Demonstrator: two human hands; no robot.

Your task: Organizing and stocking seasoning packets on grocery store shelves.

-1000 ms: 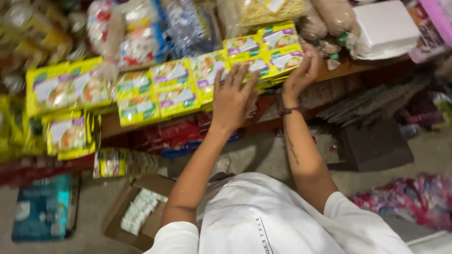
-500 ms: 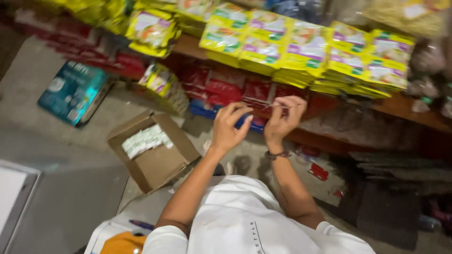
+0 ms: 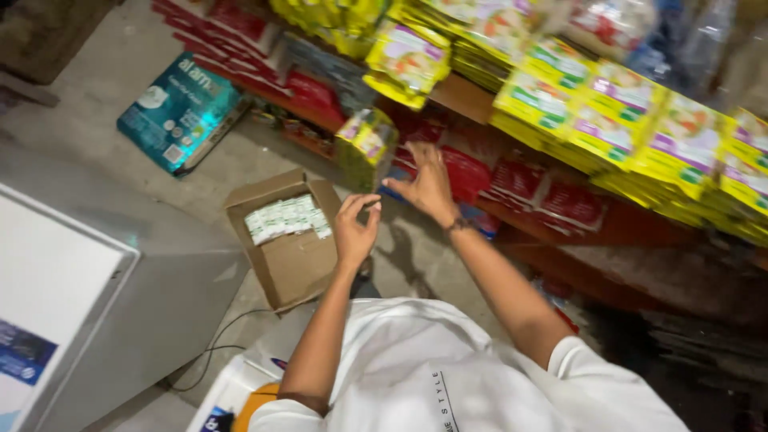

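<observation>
My right hand [image 3: 428, 186] reaches with fingers spread toward the yellow packet stack [image 3: 366, 144] at the lower shelf's [image 3: 560, 232] left end, holding nothing. My left hand [image 3: 354, 232] hovers just beside it, fingers loosely curled and empty. On the upper shelf, yellow packets [image 3: 608, 120] already sit in rows. The cardboard box [image 3: 288, 240] on the floor, near left, lies open with white sachets inside, untouched.

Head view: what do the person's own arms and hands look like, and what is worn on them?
Both arms are bare from the short sleeves of a white T-shirt down. The left hand wears nothing that shows. A thin dark band circles the wrist of the right hand. No gloves and no rings are visible.
</observation>
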